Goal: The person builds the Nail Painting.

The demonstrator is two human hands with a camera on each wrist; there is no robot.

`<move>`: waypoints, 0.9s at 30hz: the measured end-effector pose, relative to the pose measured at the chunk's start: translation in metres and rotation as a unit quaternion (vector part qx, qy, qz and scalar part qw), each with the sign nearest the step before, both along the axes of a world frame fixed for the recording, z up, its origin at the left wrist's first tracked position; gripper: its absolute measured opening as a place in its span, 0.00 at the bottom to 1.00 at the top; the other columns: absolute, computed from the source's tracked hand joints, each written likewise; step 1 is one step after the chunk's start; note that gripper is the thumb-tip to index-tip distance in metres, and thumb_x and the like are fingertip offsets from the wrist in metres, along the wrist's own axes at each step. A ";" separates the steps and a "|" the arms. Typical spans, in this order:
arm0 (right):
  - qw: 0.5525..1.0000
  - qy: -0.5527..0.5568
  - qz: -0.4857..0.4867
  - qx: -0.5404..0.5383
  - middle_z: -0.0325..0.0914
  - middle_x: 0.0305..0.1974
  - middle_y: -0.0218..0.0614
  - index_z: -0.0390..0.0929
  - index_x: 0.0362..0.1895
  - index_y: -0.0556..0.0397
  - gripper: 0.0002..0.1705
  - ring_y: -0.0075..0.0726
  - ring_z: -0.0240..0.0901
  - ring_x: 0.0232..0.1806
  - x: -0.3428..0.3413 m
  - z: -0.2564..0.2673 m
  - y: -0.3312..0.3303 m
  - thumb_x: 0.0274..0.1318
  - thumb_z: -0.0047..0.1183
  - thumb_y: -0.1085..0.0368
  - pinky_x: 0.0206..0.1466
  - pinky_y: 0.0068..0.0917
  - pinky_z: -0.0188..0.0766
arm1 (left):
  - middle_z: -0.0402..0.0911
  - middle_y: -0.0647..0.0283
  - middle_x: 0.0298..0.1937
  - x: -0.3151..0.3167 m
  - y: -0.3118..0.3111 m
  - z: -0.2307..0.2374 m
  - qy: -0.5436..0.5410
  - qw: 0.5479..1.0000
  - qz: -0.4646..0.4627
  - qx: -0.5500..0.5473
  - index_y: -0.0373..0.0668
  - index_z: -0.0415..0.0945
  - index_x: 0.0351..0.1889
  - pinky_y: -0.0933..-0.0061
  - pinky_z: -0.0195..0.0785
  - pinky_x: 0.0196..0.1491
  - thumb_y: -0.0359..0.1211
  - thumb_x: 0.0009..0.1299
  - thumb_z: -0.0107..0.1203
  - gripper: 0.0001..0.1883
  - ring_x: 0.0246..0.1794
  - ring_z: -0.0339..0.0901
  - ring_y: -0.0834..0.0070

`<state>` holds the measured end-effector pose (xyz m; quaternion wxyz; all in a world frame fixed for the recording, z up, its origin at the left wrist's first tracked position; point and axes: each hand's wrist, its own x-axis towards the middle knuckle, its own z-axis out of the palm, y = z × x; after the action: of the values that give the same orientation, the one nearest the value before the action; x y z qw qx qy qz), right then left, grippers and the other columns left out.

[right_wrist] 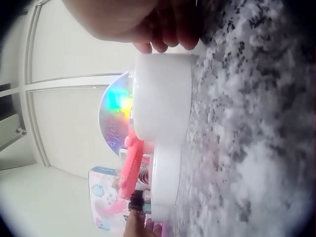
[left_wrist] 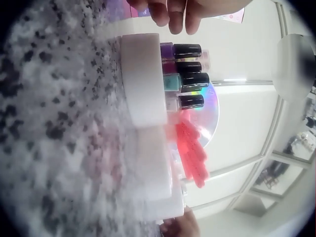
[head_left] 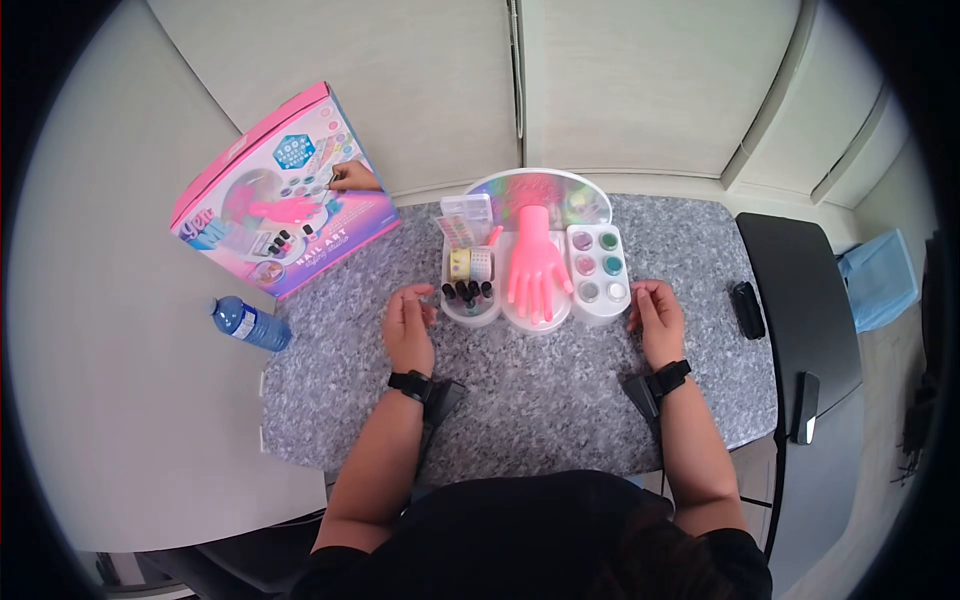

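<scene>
A white nail art stand (head_left: 522, 322) holds a pink model hand (head_left: 537, 268), fingers toward the person. Its left part carries black-capped polish bottles (head_left: 467, 292) and tape rolls (head_left: 470, 264); its right part has several glitter pots (head_left: 611, 264). Beside the left part, the left hand (head_left: 407, 325) rests on the table, fingers loosely bent, holding nothing. Close to the right part lies the right hand (head_left: 658, 322), also loosely bent; whether it touches the stand I cannot tell. In the left wrist view, purple and teal bottles (left_wrist: 173, 82) stand near the left fingers (left_wrist: 176, 15).
Behind the left hand stands a nail art box (head_left: 290, 190), tilted. A water bottle (head_left: 250, 323) is at the left edge of the granite table (head_left: 540, 400). Near the right edge lies a black object (head_left: 747, 310). A curved mirror-like panel (head_left: 585, 202) rises at the back of the stand.
</scene>
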<state>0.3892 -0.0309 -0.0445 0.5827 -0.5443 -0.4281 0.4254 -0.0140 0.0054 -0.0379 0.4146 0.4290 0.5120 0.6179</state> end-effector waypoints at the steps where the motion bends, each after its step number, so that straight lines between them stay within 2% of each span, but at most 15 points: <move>1: 0.996 -0.084 -0.010 -0.006 0.85 0.43 0.33 0.83 0.56 0.54 0.09 0.24 0.80 0.36 -0.003 0.002 0.000 0.85 0.50 0.69 0.39 0.30 0.79 | 0.89 0.61 0.57 0.001 -0.001 0.001 0.106 0.994 0.007 0.022 0.42 0.83 0.61 0.71 0.79 0.47 0.37 0.93 0.46 0.15 0.41 0.82 0.77; 2: 0.996 -0.084 -0.010 -0.006 0.85 0.43 0.33 0.83 0.56 0.54 0.09 0.24 0.80 0.36 -0.005 0.005 -0.001 0.85 0.50 0.69 0.39 0.30 0.79 | 0.88 0.63 0.57 0.002 -0.001 0.002 0.210 0.977 0.014 0.043 0.43 0.83 0.61 0.71 0.79 0.47 0.33 0.92 0.49 0.12 0.41 0.83 0.77; 3: 0.987 -0.161 -0.017 0.004 0.85 0.42 0.34 0.83 0.56 0.55 0.08 0.25 0.80 0.36 -0.006 0.010 -0.002 0.84 0.51 0.71 0.39 0.30 0.79 | 0.88 0.63 0.57 0.002 -0.001 0.003 0.209 0.977 0.014 0.043 0.43 0.83 0.61 0.71 0.79 0.47 0.33 0.92 0.49 0.12 0.41 0.83 0.77; 4: 0.971 -0.238 -0.025 0.013 0.85 0.42 0.35 0.82 0.56 0.55 0.08 0.25 0.81 0.36 -0.007 0.013 -0.002 0.82 0.52 0.73 0.40 0.31 0.79 | 0.88 0.65 0.57 0.003 -0.002 0.008 0.281 0.958 0.023 0.060 0.44 0.83 0.62 0.70 0.79 0.47 0.29 0.90 0.50 0.11 0.43 0.83 0.77; 5: 0.971 -0.238 -0.026 0.013 0.85 0.42 0.35 0.82 0.56 0.55 0.08 0.25 0.81 0.36 -0.005 0.012 -0.002 0.82 0.52 0.73 0.40 0.31 0.79 | 0.87 0.67 0.57 0.003 -0.003 0.010 0.351 0.933 0.031 0.075 0.44 0.82 0.63 0.70 0.79 0.48 0.26 0.88 0.52 0.12 0.44 0.83 0.77; 7: 0.905 -0.401 -0.040 0.138 0.85 0.43 0.36 0.82 0.57 0.56 0.09 0.27 0.82 0.36 0.000 0.007 0.000 0.81 0.53 0.73 0.41 0.31 0.79 | 0.86 0.68 0.57 0.002 0.000 0.008 0.362 0.927 0.037 0.089 0.44 0.82 0.64 0.69 0.79 0.49 0.24 0.87 0.53 0.13 0.46 0.83 0.77; 9: 0.921 -0.369 -0.032 0.119 0.85 0.43 0.35 0.82 0.59 0.55 0.09 0.26 0.81 0.36 -0.001 0.005 -0.001 0.81 0.52 0.73 0.40 0.30 0.79 | 0.85 0.69 0.57 0.003 0.000 0.005 0.373 0.921 0.044 0.102 0.44 0.81 0.65 0.69 0.79 0.51 0.23 0.86 0.54 0.14 0.48 0.84 0.76; 11: 0.936 -0.337 -0.024 0.100 0.85 0.44 0.34 0.81 0.60 0.54 0.10 0.25 0.80 0.35 0.001 0.001 0.000 0.82 0.52 0.73 0.39 0.28 0.78 | 0.84 0.68 0.56 0.004 0.000 0.002 0.192 0.980 0.028 0.051 0.45 0.81 0.67 0.71 0.77 0.50 0.26 0.87 0.54 0.14 0.46 0.81 0.78; 12: 0.977 -0.202 -0.035 0.059 0.85 0.45 0.34 0.80 0.62 0.54 0.11 0.24 0.79 0.35 0.007 -0.005 0.002 0.82 0.51 0.72 0.38 0.26 0.78 | 0.84 0.68 0.56 0.001 0.001 0.000 0.192 0.980 0.029 0.051 0.45 0.81 0.67 0.71 0.77 0.50 0.26 0.87 0.54 0.14 0.46 0.81 0.78; 13: 0.997 -0.063 -0.044 0.016 0.85 0.47 0.34 0.79 0.63 0.54 0.12 0.23 0.79 0.35 0.010 -0.008 0.003 0.82 0.50 0.72 0.37 0.24 0.77 | 0.84 0.68 0.58 -0.003 0.003 -0.002 0.112 0.993 0.029 0.027 0.45 0.80 0.68 0.72 0.75 0.48 0.28 0.88 0.54 0.14 0.44 0.79 0.79; 17: 0.996 0.038 -0.075 0.022 0.84 0.48 0.32 0.77 0.66 0.53 0.14 0.21 0.76 0.34 0.020 -0.012 0.008 0.82 0.50 0.71 0.35 0.22 0.76 | 0.84 0.65 0.63 -0.012 0.004 -0.006 -0.106 0.993 0.046 0.012 0.45 0.79 0.69 0.76 0.71 0.44 0.32 0.89 0.53 0.15 0.40 0.73 0.83; 22: 0.980 0.144 -0.137 -0.004 0.84 0.47 0.30 0.79 0.65 0.53 0.15 0.20 0.75 0.34 0.017 0.007 0.005 0.80 0.55 0.69 0.33 0.23 0.74 | 0.85 0.66 0.66 -0.013 0.005 -0.006 -0.161 0.984 0.069 0.008 0.45 0.78 0.69 0.75 0.71 0.45 0.32 0.88 0.53 0.14 0.41 0.73 0.83; 25: 0.970 0.079 -0.226 0.039 0.84 0.46 0.29 0.82 0.61 0.52 0.13 0.20 0.75 0.33 0.050 0.010 0.001 0.78 0.59 0.67 0.31 0.24 0.72 | 0.85 0.67 0.66 -0.017 0.005 -0.008 -0.156 0.985 0.070 0.007 0.46 0.78 0.69 0.75 0.71 0.45 0.32 0.88 0.53 0.15 0.42 0.73 0.83; 26: 0.953 -0.003 -0.290 0.086 0.83 0.51 0.30 0.85 0.59 0.51 0.14 0.19 0.75 0.35 0.078 -0.003 -0.001 0.74 0.66 0.65 0.35 0.26 0.72 | 0.85 0.67 0.66 -0.017 0.003 -0.005 -0.158 0.984 0.082 0.005 0.47 0.78 0.69 0.75 0.71 0.46 0.32 0.87 0.54 0.15 0.42 0.73 0.83; 27: 0.910 -0.146 -0.376 0.100 0.82 0.54 0.33 0.85 0.60 0.51 0.17 0.23 0.76 0.41 0.099 0.000 -0.006 0.70 0.70 0.64 0.41 0.29 0.74 | 0.85 0.67 0.66 -0.018 0.002 -0.004 -0.158 0.983 0.096 0.004 0.47 0.78 0.69 0.75 0.71 0.46 0.32 0.87 0.54 0.15 0.42 0.73 0.83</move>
<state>0.4883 -0.0364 -0.0441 0.6819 -0.6600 -0.3119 0.0458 -0.0324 0.0077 -0.0417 0.4274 0.2767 0.4767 0.7167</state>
